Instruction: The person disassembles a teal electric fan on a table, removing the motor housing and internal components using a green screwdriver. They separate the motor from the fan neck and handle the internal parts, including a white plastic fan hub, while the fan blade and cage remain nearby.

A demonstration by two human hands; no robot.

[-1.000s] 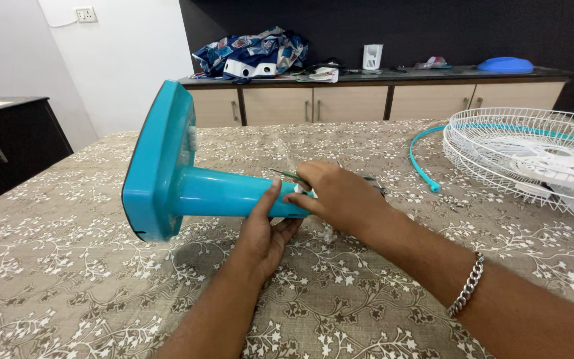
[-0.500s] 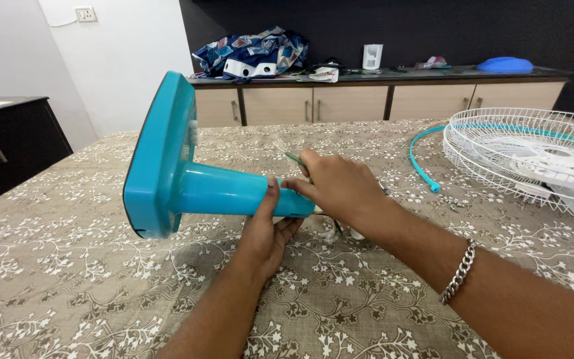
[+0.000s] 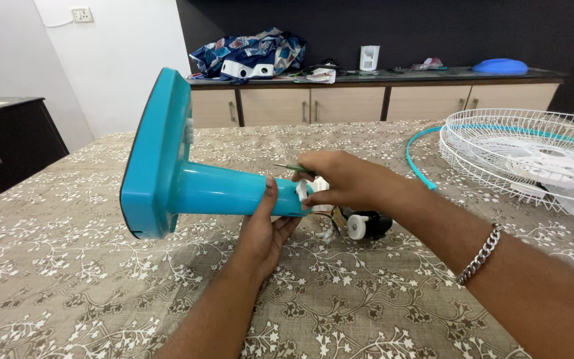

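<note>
On the floral-patterned tablecloth point(image 3: 68, 266), a turquoise plastic fan base with a tube-shaped neck point(image 3: 187, 183) is lying on its side, cradled from below by the left hand point(image 3: 266, 229), fingers curled around the neck. A thin green-handled tool point(image 3: 293, 168) is pinched in the right hand point(image 3: 340, 183) at the neck's open end, with a small black-and-white part point(image 3: 363, 225) and its wires just beside it

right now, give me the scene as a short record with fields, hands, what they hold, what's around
left hand: left hand cups the neck of the teal fan base from below
right hand: right hand at the neck's open end, pinching a thin green tool
fan base: on its side, flat foot to the left
beside it: small black and white part with wires
table: patterned tablecloth
right side: white fan guard, teal ring
</note>
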